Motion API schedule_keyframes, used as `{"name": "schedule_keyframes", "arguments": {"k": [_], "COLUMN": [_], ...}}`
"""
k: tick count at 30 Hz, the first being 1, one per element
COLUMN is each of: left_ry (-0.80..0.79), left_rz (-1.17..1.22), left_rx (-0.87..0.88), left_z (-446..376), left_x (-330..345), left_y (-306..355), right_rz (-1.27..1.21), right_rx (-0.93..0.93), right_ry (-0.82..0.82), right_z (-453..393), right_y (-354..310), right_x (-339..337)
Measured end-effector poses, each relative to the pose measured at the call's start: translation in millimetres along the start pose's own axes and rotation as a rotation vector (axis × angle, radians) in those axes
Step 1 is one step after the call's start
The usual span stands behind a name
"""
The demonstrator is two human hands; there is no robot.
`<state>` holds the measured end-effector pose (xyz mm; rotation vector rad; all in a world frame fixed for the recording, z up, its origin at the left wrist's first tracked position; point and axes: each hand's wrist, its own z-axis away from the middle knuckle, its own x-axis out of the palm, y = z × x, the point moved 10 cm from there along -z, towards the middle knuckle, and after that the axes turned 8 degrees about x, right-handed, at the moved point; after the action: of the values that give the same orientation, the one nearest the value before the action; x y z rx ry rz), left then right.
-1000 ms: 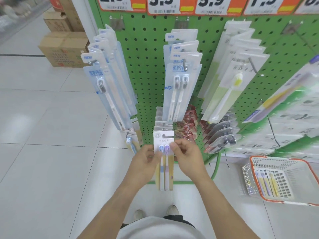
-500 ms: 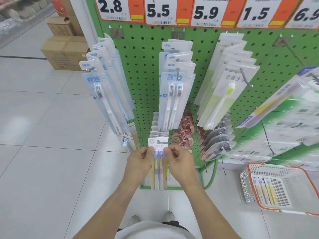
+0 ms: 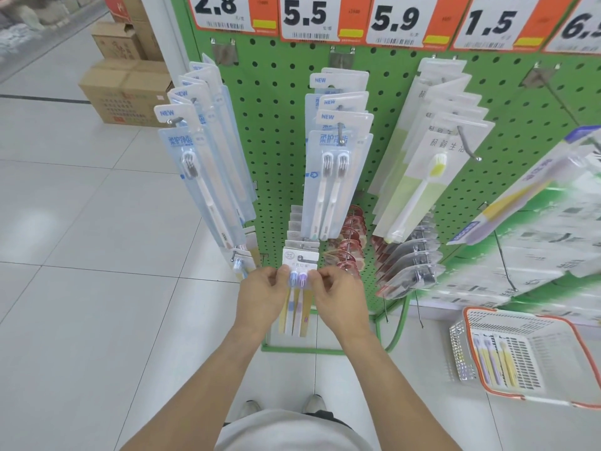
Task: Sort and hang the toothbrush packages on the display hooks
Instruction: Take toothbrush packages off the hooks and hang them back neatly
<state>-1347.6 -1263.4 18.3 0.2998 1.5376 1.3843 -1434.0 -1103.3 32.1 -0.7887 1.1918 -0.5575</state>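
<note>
Upper left of the frame: stacked cardboard boxes (image 3: pixel 125 92) stand on the tiled floor; their print is too small to read. Along the top edge, price tags (image 3: pixel 305 17) read 2.8, 5.5, 5.9, 1.5 and a cut-off 6. Below them, on the green pegboard (image 3: pixel 279 125), the left row of blue packages (image 3: pixel 201 164) and the centre row (image 3: pixel 335 170) carry "NEW" labels above Chinese lettering. The right row (image 3: pixel 432 164) shows a yellow-bristled brush under Chinese text.

Lower centre: the left hand (image 3: pixel 260 297) pinches the left edge of the toothbrush package (image 3: pixel 298 271), fingers curled. The package holds two brushes, blue and purple heads, and its white header sits at the lower hook (image 3: pixel 304 258), in front of matching packs. The right hand (image 3: pixel 338 297) pinches the right edge, fingers likewise curled.

Lower right: an orange-rimmed basket (image 3: pixel 579 346) on the floor contains further yellow-backed packages (image 3: pixel 494 362).
</note>
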Motion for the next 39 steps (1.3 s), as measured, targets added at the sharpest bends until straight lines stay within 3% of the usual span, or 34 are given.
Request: {"name": "schedule_keyframes", "arguments": {"k": [6, 11, 14, 17, 20, 22, 28, 34, 39], "left_ry": [0.049, 0.117, 0.138, -0.066, -0.418, -0.547, -0.534, -0.509, -0.549], "left_rz": [0.047, 0.075, 0.093, 0.141, 0.017, -0.043, -0.009, -0.059, -0.076], "left_rx": [-0.012, 0.009, 0.029, -0.026, -0.012, 0.003, -0.006, 0.099, 0.144], "left_z": [2, 9, 16, 27, 45, 56, 64, 57, 58], "left_x": [0, 0, -2, 22, 56, 68, 69, 64, 71], "left_y": [0, -3, -5, -11, -20, -28, -29, -13, 0], "right_rz": [0.081, -0.036, -0.032, 0.069, 0.098, 0.106, 0.084, 0.02, 0.028], "right_rx": [-0.084, -0.038, -0.074, -0.107, -0.079, -0.032, -0.083, -0.084, -0.089], "right_ry": [0.083, 0.291, 0.316, 0.224, 0.169, 0.163, 0.239, 0.13, 0.142], "right_z": [11, 20, 14, -2, -17, -22, -9, 0, 17], "right_y": [11, 36, 38, 35, 38, 43, 37, 36, 25], "right_x": [-19, -52, -62, -54, -48, -47, -58, -63, -89]}}
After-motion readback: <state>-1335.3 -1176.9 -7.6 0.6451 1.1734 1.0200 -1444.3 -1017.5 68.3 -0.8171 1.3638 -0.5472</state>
